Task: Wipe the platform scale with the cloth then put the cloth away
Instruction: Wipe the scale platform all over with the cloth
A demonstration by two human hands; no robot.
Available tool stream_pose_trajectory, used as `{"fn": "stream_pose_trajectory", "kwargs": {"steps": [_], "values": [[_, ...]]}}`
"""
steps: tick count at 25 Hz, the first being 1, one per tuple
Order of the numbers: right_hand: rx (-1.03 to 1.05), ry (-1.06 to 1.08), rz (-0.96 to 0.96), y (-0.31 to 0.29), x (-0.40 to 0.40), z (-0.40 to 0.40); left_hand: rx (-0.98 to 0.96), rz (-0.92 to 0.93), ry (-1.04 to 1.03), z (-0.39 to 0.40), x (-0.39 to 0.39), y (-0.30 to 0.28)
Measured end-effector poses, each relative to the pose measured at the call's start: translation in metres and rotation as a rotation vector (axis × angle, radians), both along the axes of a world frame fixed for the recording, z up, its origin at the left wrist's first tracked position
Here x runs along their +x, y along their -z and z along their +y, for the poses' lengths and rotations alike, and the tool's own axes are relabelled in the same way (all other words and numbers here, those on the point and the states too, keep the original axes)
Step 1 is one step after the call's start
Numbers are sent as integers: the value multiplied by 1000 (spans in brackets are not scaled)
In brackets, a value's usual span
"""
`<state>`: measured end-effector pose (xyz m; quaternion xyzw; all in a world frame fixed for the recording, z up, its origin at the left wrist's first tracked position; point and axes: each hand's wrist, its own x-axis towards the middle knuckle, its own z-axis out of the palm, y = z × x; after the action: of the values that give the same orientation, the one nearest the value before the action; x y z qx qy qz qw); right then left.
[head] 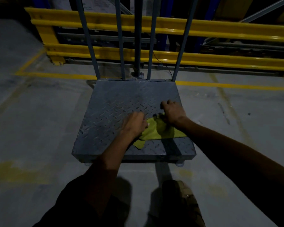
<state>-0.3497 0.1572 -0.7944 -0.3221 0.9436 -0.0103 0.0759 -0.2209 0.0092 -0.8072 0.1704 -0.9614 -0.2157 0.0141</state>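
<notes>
dim warehouse floor (pixel 39 128) of grey concrete with yellow painted lines, and a yellow guard rail (pixel 220 28) running behind. in front of me the platform scale (pixel 115 102) sits on the floor, its plate grey tread metal with blue upright bars at the back. the yellow-green cloth (pixel 156 130) lies spread on the near right part of the plate. my left hand (pixel 134 123) lies on the cloth's left edge, fingers curled down; whether it pinches the cloth i cannot tell. my right hand (pixel 171 112) presses on the cloth's far edge, fingers bent, fingertips reaching onto bare plate.
</notes>
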Motion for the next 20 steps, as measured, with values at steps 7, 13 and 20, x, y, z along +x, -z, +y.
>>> {"fn": "stream_pose_trajectory", "kwargs": {"steps": [7, 13, 20], "values": [[58, 68, -197, 74, 58, 20, -178, -325, 240, 24, 12, 32], [-118, 495, -280, 57, 92, 14, -39, -320, 254, 8, 8, 29], [-120, 655, -121, 95, 120, 18, 100, -340, 260, -12, 11, 19]]}}
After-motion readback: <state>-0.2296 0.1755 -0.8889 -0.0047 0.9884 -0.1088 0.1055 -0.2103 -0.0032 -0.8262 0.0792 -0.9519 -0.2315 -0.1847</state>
